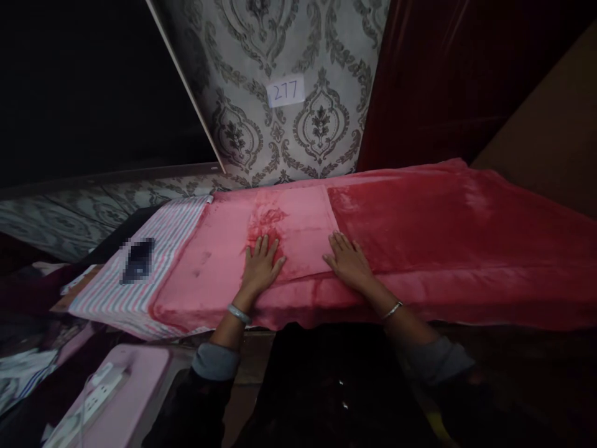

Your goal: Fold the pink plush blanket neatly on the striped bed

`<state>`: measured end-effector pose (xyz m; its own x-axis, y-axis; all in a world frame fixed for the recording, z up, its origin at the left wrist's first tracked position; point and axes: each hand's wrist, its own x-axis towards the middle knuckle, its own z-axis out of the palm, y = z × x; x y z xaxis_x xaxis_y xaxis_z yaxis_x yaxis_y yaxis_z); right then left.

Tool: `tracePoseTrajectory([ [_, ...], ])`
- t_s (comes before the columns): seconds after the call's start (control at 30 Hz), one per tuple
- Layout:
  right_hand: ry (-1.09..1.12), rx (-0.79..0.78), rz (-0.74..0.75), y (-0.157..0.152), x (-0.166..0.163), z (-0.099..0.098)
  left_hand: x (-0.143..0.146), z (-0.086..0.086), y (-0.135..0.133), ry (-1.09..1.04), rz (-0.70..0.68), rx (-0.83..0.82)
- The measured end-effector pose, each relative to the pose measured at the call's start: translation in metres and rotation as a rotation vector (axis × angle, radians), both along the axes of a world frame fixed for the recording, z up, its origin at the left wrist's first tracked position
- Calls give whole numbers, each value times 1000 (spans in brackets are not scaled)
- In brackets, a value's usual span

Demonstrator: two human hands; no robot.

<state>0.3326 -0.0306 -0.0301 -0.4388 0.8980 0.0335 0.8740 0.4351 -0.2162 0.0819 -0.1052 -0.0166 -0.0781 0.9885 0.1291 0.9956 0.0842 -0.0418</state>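
Observation:
A folded pink cloth (308,218) with a red pattern at its left side lies flat on a red and pink plush blanket (420,230). My left hand (262,266) rests palm down over the red pattern, fingers stretched and spread. On the cloth's right edge lies my right hand (347,258), also flat with its fingers out. Neither hand grips anything. Whether the pink cloth is a separate piece or a folded part of the blanket I cannot tell.
A striped cloth (172,230) covers the left end, with a blurred dark object (138,260) on it. Lower left, a power strip (100,398) sits on a pink stool-like surface (144,367). A large dark screen (102,87) stands behind, near a wall label (286,91) reading 277.

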Motion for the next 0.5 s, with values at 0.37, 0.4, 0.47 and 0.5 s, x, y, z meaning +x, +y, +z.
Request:
tracePoseTrajectory([
  [0.37,33,12,120,25,-58,50,0,-4,-4,13,7,51],
  [0.4,35,8,152,27,-71,52,0,-4,-4,13,8,53],
  [0.47,14,-10,177,32,-89,50,0,-4,-4,14,6,50],
  [0.5,-1,-16,168,34,-92,46,0,-4,-4,15,5,44],
])
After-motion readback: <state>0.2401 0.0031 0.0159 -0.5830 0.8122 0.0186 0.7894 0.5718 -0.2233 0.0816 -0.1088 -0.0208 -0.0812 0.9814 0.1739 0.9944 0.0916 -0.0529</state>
